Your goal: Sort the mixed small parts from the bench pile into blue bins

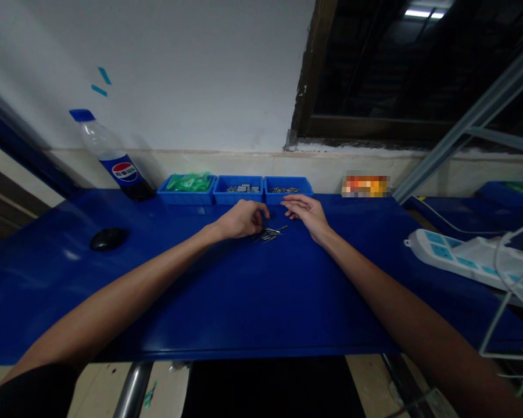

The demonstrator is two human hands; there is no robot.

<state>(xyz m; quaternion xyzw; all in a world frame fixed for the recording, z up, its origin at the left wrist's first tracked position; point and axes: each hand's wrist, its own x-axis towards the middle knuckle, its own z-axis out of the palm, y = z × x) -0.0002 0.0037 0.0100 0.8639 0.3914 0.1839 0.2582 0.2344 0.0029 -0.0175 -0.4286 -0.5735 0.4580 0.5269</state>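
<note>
On the blue table lies a small loose pile of thin metal pins, dark and brass-coloured. My left hand is at the pile's left edge with its fingers curled down. A bright pin lies right by its fingertips, but I cannot make out what the fingers hold. To the right of the pile and slightly above it is my right hand, its fingers loosely stretched toward the left with nothing visible in them. Behind the hands, a blue bin of similar metal pins stands at the right end of a row of bins.
Left of it are a bin of grey metal pieces and a bin of green plastic bags. A Pepsi bottle and a black mouse stand at left. A white power strip lies right, near a blurred orange box.
</note>
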